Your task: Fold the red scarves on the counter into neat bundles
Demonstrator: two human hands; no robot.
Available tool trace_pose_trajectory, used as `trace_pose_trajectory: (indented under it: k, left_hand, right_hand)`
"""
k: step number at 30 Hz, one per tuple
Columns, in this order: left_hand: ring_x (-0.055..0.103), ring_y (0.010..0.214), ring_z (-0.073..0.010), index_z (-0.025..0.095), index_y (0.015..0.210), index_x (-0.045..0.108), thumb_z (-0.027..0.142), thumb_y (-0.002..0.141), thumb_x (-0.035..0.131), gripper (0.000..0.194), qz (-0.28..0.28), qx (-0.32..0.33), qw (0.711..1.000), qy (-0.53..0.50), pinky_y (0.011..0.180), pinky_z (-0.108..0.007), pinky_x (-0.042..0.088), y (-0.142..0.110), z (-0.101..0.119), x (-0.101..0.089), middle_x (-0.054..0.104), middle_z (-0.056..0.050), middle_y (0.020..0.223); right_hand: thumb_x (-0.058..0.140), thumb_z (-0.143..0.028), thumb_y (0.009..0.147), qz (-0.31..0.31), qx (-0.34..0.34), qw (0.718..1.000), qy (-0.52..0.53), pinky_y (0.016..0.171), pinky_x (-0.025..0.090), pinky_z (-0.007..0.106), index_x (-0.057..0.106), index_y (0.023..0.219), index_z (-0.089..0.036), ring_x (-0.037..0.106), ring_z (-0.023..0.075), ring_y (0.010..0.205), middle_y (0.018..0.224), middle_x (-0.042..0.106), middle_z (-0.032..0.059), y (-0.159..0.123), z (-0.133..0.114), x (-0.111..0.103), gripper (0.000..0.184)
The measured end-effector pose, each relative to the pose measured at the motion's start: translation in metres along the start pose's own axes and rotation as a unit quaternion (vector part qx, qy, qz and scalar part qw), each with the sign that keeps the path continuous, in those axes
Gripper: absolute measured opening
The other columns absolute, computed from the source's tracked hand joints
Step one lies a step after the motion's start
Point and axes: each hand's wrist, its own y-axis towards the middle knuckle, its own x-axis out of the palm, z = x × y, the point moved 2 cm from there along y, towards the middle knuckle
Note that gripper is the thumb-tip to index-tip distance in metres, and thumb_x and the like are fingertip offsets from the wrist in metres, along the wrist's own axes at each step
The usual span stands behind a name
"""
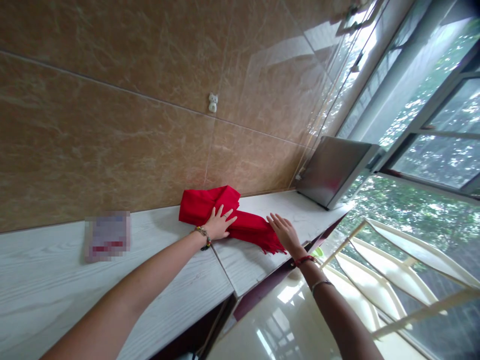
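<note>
A red fringed cloth lies partly folded on a white wood-grain shelf against the tiled wall. My left hand lies flat on the middle of the cloth, fingers spread. My right hand rests open on the cloth's fringed end at the right, fingers stretched out. Both wrists wear bracelets.
A blurred small item lies on the shelf at the left. A grey box-like appliance stands at the shelf's far right end by the window. A small white hook sticks to the brown tile wall. A cream rack stands below right.
</note>
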Motion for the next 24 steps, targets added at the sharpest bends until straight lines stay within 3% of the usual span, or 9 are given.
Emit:
trace_pose_trajectory:
  k: [4, 7, 10, 14, 16, 18, 21, 24]
  left_hand:
    - [0.001, 0.131, -0.0411, 0.027, 0.135, 0.033, 0.033, 0.075, 0.054, 0.064, -0.003, 0.004, 1.000, 0.012, 0.098, -0.063, 0.004, -0.003, -0.003, -0.003, 0.017, -0.006, 0.147]
    - [-0.001, 0.130, -0.0415, 0.028, 0.135, 0.033, 0.027, 0.073, 0.052, 0.064, -0.005, -0.025, 1.000, 0.009, 0.097, -0.065, 0.003, -0.005, -0.007, -0.005, 0.017, -0.004, 0.147]
    - [-0.001, 0.130, -0.0428, 0.027, 0.134, 0.035, 0.025, 0.072, 0.052, 0.064, -0.011, -0.046, 0.999, 0.009, 0.097, -0.066, 0.004, -0.006, -0.010, -0.010, 0.018, -0.004, 0.147]
    - [0.004, 0.129, -0.0441, 0.024, 0.134, 0.037, 0.022, 0.072, 0.051, 0.064, -0.015, -0.067, 0.997, 0.019, 0.098, -0.065, 0.007, -0.007, -0.010, -0.015, 0.021, -0.006, 0.146]
    - [0.005, 0.129, -0.0447, 0.024, 0.134, 0.036, 0.022, 0.072, 0.052, 0.065, -0.018, -0.075, 0.997, 0.018, 0.097, -0.065, 0.008, -0.007, -0.010, -0.015, 0.020, -0.005, 0.146]
    - [0.005, 0.129, -0.0451, 0.026, 0.135, 0.034, 0.027, 0.074, 0.052, 0.064, -0.021, -0.074, 0.997, 0.013, 0.096, -0.066, 0.010, -0.008, -0.009, -0.014, 0.018, -0.005, 0.147]
    - [0.002, 0.128, -0.0465, 0.034, 0.137, 0.026, 0.047, 0.077, 0.050, 0.065, -0.021, -0.058, 0.998, -0.024, 0.093, -0.068, 0.011, -0.010, -0.011, -0.013, 0.013, -0.003, 0.148]
    - [0.005, 0.130, -0.0429, 0.039, 0.139, 0.009, 0.063, 0.081, 0.033, 0.067, 0.017, -0.078, 0.993, -0.090, 0.095, -0.066, 0.014, -0.012, -0.022, -0.018, 0.003, -0.001, 0.149]
  right_hand:
    - [0.035, -0.007, 0.085, -0.056, -0.069, 0.995, 0.050, 0.093, 0.042, 0.036, 0.031, 0.136, -0.020, 0.042, 0.0208, 0.120, 0.136, 0.040, 0.0107, -0.012, -0.003, 0.019, 0.053]
    - [0.036, -0.007, 0.084, -0.062, -0.075, 0.992, 0.076, 0.092, 0.043, 0.034, 0.030, 0.136, -0.022, 0.046, 0.0190, 0.117, 0.135, 0.042, 0.0093, -0.017, -0.004, 0.029, 0.055]
    - [0.036, -0.006, 0.082, -0.039, -0.065, 0.996, 0.056, 0.092, 0.043, 0.035, 0.034, 0.134, -0.020, 0.045, 0.0205, 0.118, 0.132, 0.045, 0.0100, -0.016, 0.006, 0.023, 0.054]
    - [0.033, -0.002, 0.080, 0.043, 0.001, 0.999, 0.012, 0.097, 0.037, 0.038, 0.034, 0.134, -0.017, 0.033, 0.0221, 0.126, 0.137, 0.038, 0.0094, -0.018, 0.026, 0.009, 0.057]
    - [0.032, -0.001, 0.079, 0.055, 0.013, 0.998, 0.020, 0.098, 0.037, 0.039, 0.035, 0.134, -0.017, 0.032, 0.0225, 0.127, 0.138, 0.037, 0.0094, -0.023, 0.028, 0.011, 0.057]
    - [0.032, -0.002, 0.080, 0.021, -0.014, 0.998, 0.056, 0.097, 0.037, 0.039, 0.035, 0.135, -0.018, 0.035, 0.0212, 0.125, 0.136, 0.040, 0.0091, -0.031, 0.023, 0.020, 0.057]
    - [0.033, 0.000, 0.076, -0.049, -0.048, 0.989, 0.130, 0.098, 0.037, 0.037, 0.030, 0.137, -0.020, 0.038, 0.0180, 0.123, 0.136, 0.040, 0.0089, -0.039, 0.015, 0.035, 0.064]
    - [0.039, -0.003, 0.071, -0.077, -0.034, 0.982, 0.170, 0.101, 0.035, 0.038, 0.036, 0.134, -0.018, 0.038, 0.0197, 0.123, 0.134, 0.043, 0.0093, -0.033, 0.018, 0.033, 0.065]
